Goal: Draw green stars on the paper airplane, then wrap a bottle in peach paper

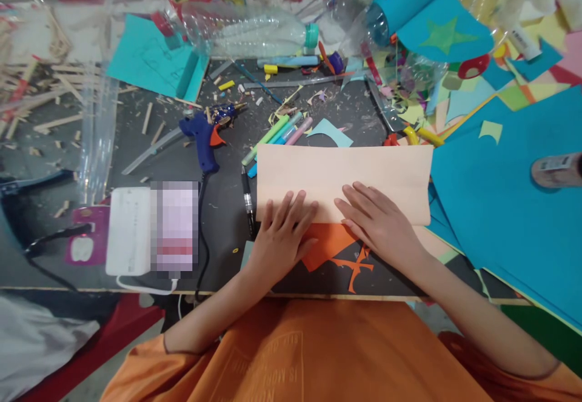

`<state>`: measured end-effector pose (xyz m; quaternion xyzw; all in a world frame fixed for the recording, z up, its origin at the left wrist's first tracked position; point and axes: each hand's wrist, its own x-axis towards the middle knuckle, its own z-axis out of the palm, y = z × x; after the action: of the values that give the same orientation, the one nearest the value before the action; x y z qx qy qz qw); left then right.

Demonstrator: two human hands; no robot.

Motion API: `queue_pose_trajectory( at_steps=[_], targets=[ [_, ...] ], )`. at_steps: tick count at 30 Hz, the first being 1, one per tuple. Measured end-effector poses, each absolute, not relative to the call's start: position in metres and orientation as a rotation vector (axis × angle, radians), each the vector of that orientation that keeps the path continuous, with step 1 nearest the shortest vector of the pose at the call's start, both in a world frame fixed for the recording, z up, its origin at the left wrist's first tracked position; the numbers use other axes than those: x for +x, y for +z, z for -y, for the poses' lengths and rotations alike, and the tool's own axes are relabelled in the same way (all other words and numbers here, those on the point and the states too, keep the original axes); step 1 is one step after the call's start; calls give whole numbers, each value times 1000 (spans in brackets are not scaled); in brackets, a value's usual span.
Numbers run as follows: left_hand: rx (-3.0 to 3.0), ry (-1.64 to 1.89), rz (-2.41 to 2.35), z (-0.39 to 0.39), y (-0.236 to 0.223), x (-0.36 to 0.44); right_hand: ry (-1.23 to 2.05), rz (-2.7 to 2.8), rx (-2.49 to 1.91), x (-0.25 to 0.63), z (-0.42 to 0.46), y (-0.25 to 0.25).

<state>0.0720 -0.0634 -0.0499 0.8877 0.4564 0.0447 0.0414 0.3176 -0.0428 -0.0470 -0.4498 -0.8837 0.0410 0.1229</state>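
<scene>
A peach-coloured sheet of paper (pixel 343 171) lies crosswise in front of me, its near edge straight. Flat on its left half rests my left hand (pixel 284 238), fingers spread and gripping nothing. My right hand (pixel 382 223) presses on the sheet right of the middle, fingers stretched out. Between the hands, an orange piece of paper (pixel 325 247) pokes out from under the near edge. Thin orange paper scraps (pixel 356 267) lie beside it. Several coloured markers (pixel 277 138) touch the far left corner, and a black pen (pixel 248 199) lies to the left.
A blue glue gun (pixel 202 138) lies left, its cord running to the near edge. A white power bank (pixel 130 230) sits further left. Plastic bottles (pixel 250 32) line the back. Large blue sheets (pixel 513 196) cover the right side, with a small bottle (pixel 558 170) on them.
</scene>
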Motion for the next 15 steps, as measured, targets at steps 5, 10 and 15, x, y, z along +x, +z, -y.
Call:
queue_pose_trajectory(
  at_steps=[5,10,15],
  targets=[
    [2750,133,-1398,63,-50,73,76,2582,-1278,317,43,-47],
    [2752,125,-1405,62,-49,74,74,2511,-1468,324,39,-45],
    [2753,103,-1407,61,-48,75,-31,2471,-1489,323,43,-35]
  ],
)
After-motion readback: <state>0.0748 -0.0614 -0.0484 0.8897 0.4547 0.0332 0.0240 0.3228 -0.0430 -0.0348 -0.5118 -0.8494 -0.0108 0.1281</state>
